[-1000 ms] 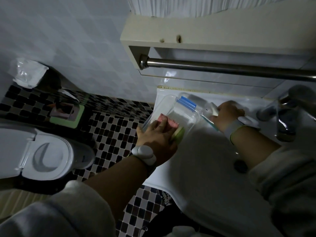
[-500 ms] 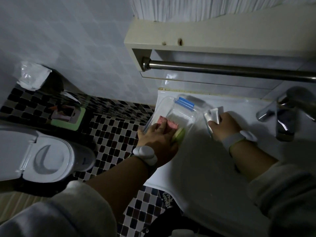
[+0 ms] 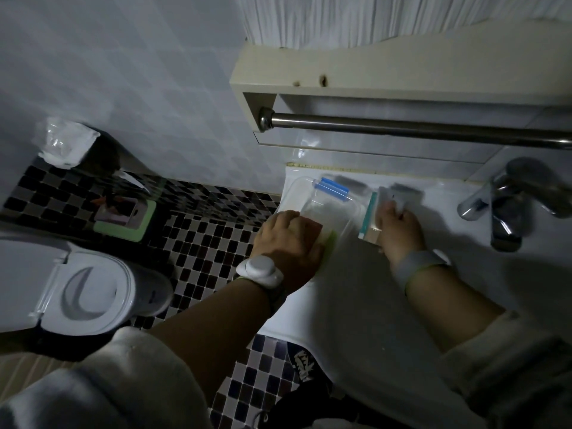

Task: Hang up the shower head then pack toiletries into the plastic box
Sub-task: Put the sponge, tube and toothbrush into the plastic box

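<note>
The right hand (image 3: 399, 230), which a second ago reached far back by the tap (image 3: 507, 205), has drawn nearer and now grips a small packet (image 3: 370, 216) just right of the plastic box (image 3: 328, 209). The left hand (image 3: 288, 243) now covers more of the pink item.

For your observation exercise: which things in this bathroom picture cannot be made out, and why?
Head view:
- Pink item in the plastic box: mostly covered by the left hand.
- Packet held by the right hand: motion-blurred, label unreadable.
- Towel rail: cut off by the right edge.
- Shower head: not visible.
</note>
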Action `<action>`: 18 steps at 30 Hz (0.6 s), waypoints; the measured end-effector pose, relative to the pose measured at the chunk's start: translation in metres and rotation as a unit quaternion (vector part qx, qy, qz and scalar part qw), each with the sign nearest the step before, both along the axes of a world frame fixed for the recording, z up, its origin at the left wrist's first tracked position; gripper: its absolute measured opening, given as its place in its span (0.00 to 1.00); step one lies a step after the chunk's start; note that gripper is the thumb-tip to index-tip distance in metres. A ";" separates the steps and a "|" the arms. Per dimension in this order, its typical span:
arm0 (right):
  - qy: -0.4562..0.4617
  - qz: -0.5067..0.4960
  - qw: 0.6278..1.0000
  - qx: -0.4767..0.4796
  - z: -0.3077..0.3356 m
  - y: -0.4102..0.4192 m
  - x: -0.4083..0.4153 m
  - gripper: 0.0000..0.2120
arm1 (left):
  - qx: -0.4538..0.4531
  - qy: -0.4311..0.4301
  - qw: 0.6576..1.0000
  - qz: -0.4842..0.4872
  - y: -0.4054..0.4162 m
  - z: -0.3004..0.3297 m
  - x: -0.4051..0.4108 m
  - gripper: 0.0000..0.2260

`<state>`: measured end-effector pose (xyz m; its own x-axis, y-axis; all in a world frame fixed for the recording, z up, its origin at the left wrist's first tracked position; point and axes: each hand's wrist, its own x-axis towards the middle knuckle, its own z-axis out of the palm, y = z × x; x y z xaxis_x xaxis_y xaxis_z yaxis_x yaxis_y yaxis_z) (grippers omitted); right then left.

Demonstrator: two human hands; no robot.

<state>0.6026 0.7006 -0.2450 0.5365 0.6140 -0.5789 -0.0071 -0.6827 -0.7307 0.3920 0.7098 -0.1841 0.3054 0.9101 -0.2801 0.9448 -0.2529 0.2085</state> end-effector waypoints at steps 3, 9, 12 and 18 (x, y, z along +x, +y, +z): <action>0.006 -0.016 0.998 0.053 0.017 0.003 -0.005 0.29 | 0.018 -0.029 0.999 0.002 0.000 0.006 0.008 0.29; 0.052 0.006 0.990 0.131 0.055 0.007 -0.035 0.23 | -0.005 -0.181 0.983 0.042 -0.005 0.024 0.045 0.15; 0.073 0.001 0.985 0.157 0.066 0.007 -0.046 0.15 | -0.124 -0.317 0.932 0.126 -0.006 0.038 0.054 0.08; 0.059 0.077 0.984 0.149 0.078 -0.004 -0.052 0.07 | -0.205 -0.403 0.864 0.220 -0.010 0.059 0.054 0.09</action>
